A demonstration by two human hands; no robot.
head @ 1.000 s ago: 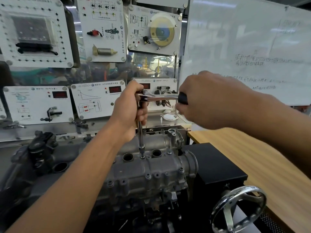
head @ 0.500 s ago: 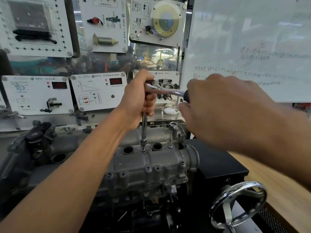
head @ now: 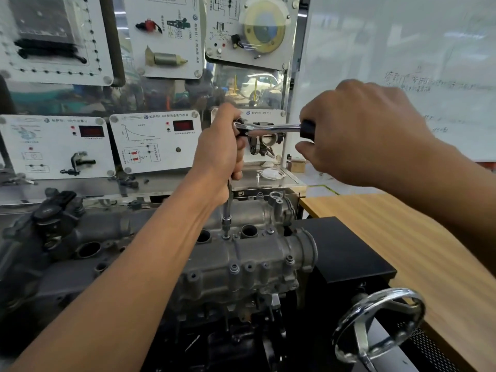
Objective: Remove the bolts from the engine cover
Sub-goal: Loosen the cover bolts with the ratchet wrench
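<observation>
Left hand [head: 222, 151] is curled round the ratchet [head: 271, 128] head and the top of the extension bar [head: 227, 208], likely to hold it upright over the engine cover [head: 241, 261]. The socket sits on a bolt [head: 225, 236] on the cover's top, between two round holes. Right hand [head: 362, 135] grips the black handle, out right of the cover for leverage. The handle rides well above the cover. The display panels [head: 155, 140] behind the cover may limit the swing.

Engine [head: 241, 267] on black stand [head: 346, 253]; wooden table [head: 408, 237] just beside.
</observation>
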